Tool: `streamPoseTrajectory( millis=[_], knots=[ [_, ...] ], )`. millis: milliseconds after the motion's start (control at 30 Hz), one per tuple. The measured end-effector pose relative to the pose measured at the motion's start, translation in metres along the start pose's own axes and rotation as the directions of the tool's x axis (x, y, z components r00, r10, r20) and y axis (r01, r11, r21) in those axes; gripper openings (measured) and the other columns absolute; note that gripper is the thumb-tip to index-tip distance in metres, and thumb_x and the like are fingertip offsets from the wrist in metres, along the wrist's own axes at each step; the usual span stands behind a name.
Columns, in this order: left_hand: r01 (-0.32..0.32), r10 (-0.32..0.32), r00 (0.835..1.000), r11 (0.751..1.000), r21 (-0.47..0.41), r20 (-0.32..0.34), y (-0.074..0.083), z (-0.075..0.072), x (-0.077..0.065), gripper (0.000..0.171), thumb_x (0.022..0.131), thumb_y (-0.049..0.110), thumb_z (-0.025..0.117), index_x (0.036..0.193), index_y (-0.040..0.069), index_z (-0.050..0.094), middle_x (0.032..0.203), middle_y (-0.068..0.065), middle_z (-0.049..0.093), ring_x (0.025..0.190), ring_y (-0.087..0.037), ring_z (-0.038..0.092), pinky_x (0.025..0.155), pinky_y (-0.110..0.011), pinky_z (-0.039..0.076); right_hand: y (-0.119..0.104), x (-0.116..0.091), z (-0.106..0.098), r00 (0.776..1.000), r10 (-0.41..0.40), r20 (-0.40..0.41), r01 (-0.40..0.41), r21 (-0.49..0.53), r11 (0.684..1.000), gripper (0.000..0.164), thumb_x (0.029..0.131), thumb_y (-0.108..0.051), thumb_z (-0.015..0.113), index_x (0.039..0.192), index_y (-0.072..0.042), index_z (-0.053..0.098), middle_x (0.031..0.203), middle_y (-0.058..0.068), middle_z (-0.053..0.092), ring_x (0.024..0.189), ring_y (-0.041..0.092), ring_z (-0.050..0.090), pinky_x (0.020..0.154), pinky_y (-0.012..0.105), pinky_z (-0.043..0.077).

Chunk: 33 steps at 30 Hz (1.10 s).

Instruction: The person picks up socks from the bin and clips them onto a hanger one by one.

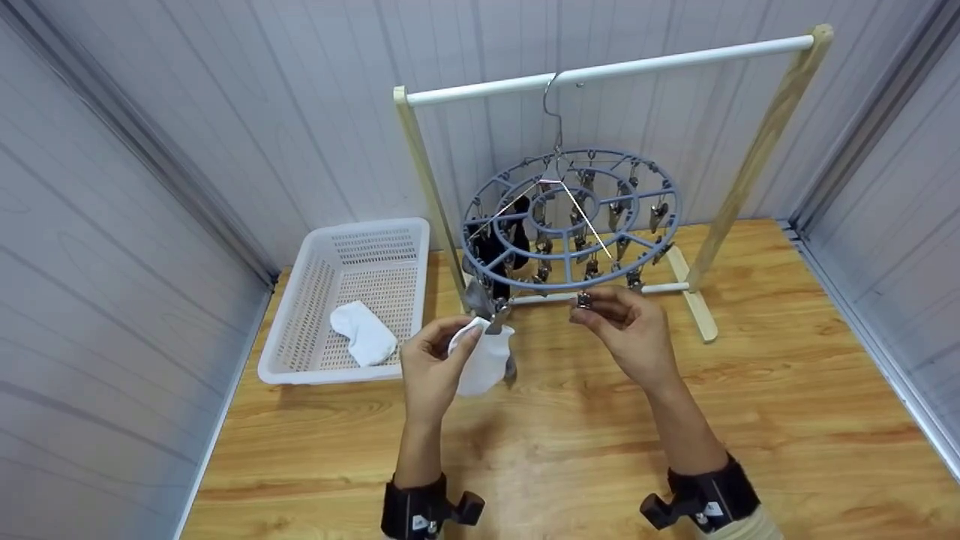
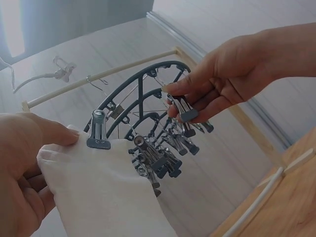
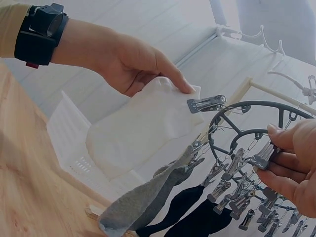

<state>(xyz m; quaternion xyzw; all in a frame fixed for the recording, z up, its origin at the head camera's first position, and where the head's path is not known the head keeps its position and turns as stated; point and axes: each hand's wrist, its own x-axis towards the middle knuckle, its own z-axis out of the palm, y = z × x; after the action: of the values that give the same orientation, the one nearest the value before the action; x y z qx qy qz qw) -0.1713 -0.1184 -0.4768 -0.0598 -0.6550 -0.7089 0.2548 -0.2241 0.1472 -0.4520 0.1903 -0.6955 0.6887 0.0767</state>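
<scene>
My left hand [image 1: 431,371] grips the white sock [image 1: 486,364] at its upper edge, thumb in front. A metal clip [image 2: 98,131] bites the same edge beside the thumb, and the sock hangs down from there. Held between the thumb and fingers of my right hand [image 1: 637,334] is another metal clip [image 2: 183,108], apart from the sock. Both clips belong to the round blue-grey hanger [image 1: 566,285], which hangs by a hook from the rack's bar. A grey sock [image 3: 143,202] and black socks [image 3: 197,219] hang from its left side.
Left of the rack stands a white plastic basket [image 1: 270,367] with another white sock [image 1: 366,334] inside. The rack has a white top bar [image 1: 675,60] and wooden posts [image 1: 757,165] on a wood-grain surface [image 1: 787,390]. Several free clips dangle under the hanger. Panel walls enclose the sides.
</scene>
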Motion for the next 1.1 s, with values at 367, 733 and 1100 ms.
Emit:
streamPoseTrajectory(
  millis=[367, 733, 1100],
  knots=[
    [0.061, -0.063, 0.997, 0.996, 0.071, 0.037, -0.009, 0.0, 0.001, 0.015, 0.092, 0.002, 0.082, 0.106, -0.003, 0.078, 0.096, -0.015, 0.079, 0.085, -0.02, 0.076, 0.078, -0.029, 0.063, 0.001, 0.0, 0.001, 1.0, -0.023, -0.005, 0.023, 0.018, 1.0, 0.02, 0.092, 0.007, 0.077, 0.112, 0.009, 0.076, 0.101, 0.031, 0.075, 0.083, 0.022, 0.079, 0.08, 0.038, 0.064],
    [0.109, -0.114, 0.992, 0.991, 0.082, 0.06, -0.015, -0.001, 0.001, 0.017, 0.092, -0.002, 0.08, 0.109, -0.006, 0.077, 0.1, -0.018, 0.078, 0.087, -0.025, 0.076, 0.079, -0.03, 0.063, 0.0, -0.001, 0.001, 1.0, 0.0, -0.002, 0.0, 0.0, 1.0, 0.018, 0.093, 0.008, 0.076, 0.11, 0.009, 0.075, 0.1, 0.02, 0.078, 0.085, 0.02, 0.078, 0.081, 0.034, 0.064],
    [0.107, -0.112, 0.992, 0.99, 0.093, 0.054, -0.013, -0.007, 0.004, 0.017, 0.093, 0.0, 0.079, 0.109, -0.006, 0.076, 0.104, -0.019, 0.078, 0.092, -0.023, 0.076, 0.083, -0.031, 0.062, 0.0, -0.001, 0.002, 0.999, 0.046, 0.021, -0.046, 0.033, 0.998, 0.019, 0.092, 0.007, 0.078, 0.11, 0.009, 0.074, 0.101, 0.022, 0.077, 0.088, 0.024, 0.077, 0.081, 0.038, 0.064]
  ],
)
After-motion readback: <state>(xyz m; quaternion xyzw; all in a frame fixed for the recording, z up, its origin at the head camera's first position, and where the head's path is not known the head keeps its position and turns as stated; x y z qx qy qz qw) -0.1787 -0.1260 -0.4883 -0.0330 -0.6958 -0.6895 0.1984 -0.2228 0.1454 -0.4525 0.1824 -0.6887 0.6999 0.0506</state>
